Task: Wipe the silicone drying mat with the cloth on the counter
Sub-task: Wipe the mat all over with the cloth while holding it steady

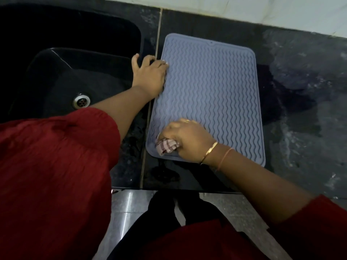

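Note:
A grey-blue silicone drying mat (210, 91) with wavy ridges lies flat on the dark counter (300, 109). My right hand (187, 139) presses a bunched pink-and-brown checked cloth (167, 146) onto the mat's near left corner, fingers closed around it. My left hand (149, 74) rests spread on the mat's left edge, palm down, holding the mat in place with fingers reaching toward the sink side.
A black sink (71, 72) with a metal drain (81, 101) sits left of the mat. Wet dark patches lie on the counter right of the mat (277, 102). The white wall (244, 10) runs along the back. The counter's front edge is near my body.

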Available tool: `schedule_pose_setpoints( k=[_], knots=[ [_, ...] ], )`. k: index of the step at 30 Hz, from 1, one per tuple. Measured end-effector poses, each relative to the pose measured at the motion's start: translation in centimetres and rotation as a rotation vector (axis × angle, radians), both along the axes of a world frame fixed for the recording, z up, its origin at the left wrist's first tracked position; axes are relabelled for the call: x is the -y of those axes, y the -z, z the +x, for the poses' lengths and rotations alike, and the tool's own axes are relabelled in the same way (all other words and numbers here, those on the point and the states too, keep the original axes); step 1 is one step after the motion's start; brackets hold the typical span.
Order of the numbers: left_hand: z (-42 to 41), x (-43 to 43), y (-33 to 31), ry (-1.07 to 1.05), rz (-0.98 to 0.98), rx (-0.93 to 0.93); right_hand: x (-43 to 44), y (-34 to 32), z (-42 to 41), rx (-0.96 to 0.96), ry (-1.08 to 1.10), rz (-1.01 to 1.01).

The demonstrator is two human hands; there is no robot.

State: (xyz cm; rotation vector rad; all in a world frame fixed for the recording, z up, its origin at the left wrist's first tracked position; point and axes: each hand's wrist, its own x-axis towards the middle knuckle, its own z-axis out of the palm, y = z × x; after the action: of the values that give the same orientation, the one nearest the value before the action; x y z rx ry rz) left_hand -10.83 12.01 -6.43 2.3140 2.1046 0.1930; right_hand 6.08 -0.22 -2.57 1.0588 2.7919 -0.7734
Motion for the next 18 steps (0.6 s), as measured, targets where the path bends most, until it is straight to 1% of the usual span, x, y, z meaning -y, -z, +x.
schedule_pose_setpoints(
  k=[1, 3, 4, 5, 6, 8, 10, 11, 15, 18],
  knots=[
    [-0.2, -0.1, 0.0, -0.001, -0.019, 0.027, -0.3, -0.4, 0.1, -0.066, 0.028, -0.081],
    [-1.0, -0.8, 0.2, 0.012, -0.055, 0.08, -2.4, -1.5, -0.3, -0.254, 0.216, -0.204],
    [-1.6, -1.0, 0.2, 0.021, -0.077, 0.107, -3.9, -2.1, -0.8, -0.327, 0.321, -0.202],
    [-2.1, -1.2, 0.2, 0.038, -0.111, 0.132, -5.5, -2.4, -1.5, -0.339, 0.385, -0.125],
    [-2.4, -1.4, 0.0, 0.06, -0.144, 0.14, -7.3, -2.6, -2.1, -0.301, 0.399, -0.027],
    [-2.5, -1.6, -0.2, 0.087, -0.178, 0.113, -9.5, -2.1, -3.2, -0.134, 0.342, 0.091],
    [-2.4, -1.7, -0.1, 0.087, -0.188, 0.154, -9.4, -0.8, -3.8, 0.026, 0.246, 0.126],
    [-2.3, -1.6, 0.1, 0.087, -0.175, 0.141, -8.4, -0.5, -3.9, 0.065, 0.209, 0.141],
    [-2.2, -1.0, 0.2, 0.055, -0.151, -0.019, -3.5, 0.1, -3.0, 0.021, 0.096, 0.105],
    [-1.3, -0.7, -0.8, 0.043, -0.159, -0.104, -0.1, 0.8, -2.0, 0.003, 0.024, 0.138]
  ],
)
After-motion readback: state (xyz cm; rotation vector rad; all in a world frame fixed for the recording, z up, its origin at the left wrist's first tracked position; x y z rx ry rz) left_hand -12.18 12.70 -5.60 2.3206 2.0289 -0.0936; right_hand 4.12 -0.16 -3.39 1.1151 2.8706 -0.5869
